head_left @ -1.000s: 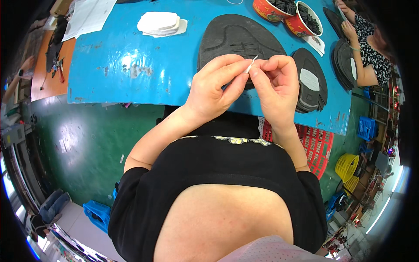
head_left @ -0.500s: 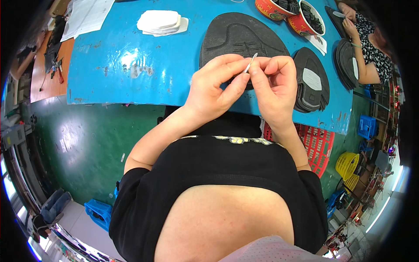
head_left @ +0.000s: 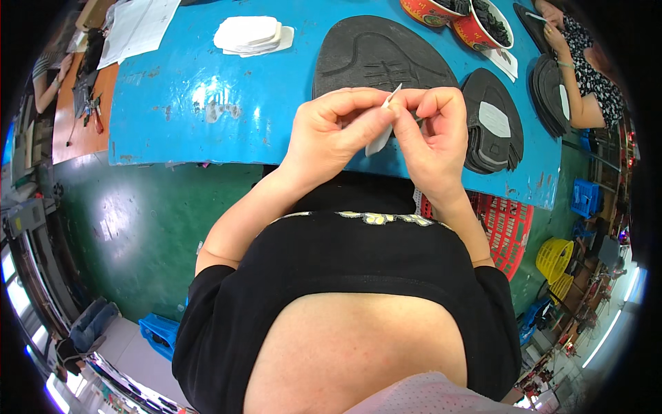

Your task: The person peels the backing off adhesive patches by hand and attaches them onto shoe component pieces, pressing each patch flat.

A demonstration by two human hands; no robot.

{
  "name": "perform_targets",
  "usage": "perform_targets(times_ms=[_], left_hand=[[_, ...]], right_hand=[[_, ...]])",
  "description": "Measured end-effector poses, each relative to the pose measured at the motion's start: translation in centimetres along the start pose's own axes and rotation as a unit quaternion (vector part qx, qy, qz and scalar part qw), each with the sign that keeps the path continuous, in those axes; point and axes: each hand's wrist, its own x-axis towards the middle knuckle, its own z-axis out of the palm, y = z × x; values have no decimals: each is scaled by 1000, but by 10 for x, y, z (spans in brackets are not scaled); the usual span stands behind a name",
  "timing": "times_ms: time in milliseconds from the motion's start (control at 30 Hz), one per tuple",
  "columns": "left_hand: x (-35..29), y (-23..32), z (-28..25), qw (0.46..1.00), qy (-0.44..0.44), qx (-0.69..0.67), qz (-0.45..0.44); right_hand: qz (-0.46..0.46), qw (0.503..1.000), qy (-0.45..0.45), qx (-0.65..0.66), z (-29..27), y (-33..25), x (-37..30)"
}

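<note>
Pinched between the fingertips of my left hand (head_left: 327, 131) and my right hand (head_left: 440, 134) is a thin white paper-like piece (head_left: 378, 143). Its upper tip sticks up between the fingers, while a wider flap hangs below. Part of it is hidden by my fingers. Both hands are held over the near edge of a large black rounded flat piece (head_left: 376, 52), which has seam lines and slits in it. To the right of my right hand lies a stack of smaller black pieces (head_left: 483, 148), with a white oval patch (head_left: 494, 120) on top.
A pile of white rounded pieces (head_left: 248, 33) lies on the blue table (head_left: 179, 90). Two red bowls (head_left: 476, 33) of small black bits stand at the back right. Another person (head_left: 586, 76) works by more black stacks (head_left: 548, 90). A red crate (head_left: 507, 231) is below the edge.
The white piece has turned, so a broad flap now shows below my fingers where only a thin edge showed before. My hands stay nearly in place.
</note>
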Motion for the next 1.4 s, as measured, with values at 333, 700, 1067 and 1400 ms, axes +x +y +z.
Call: perform_targets(times_ms=[333,700,1067,1400], left_hand=[[2,-17,4,997,38,39,51],[0,-18,5,991,6,-134,-13],[-4,-9,3,994,0,-85,-69],[-2,-18,-8,984,-28,-154,-83]], right_hand=[[-49,997,-7,-57,-4,5,-5],[-11,1000,-12,-24,-7,4,-8],[29,999,18,40,-5,6,-12],[49,995,-17,82,-3,9,-9]])
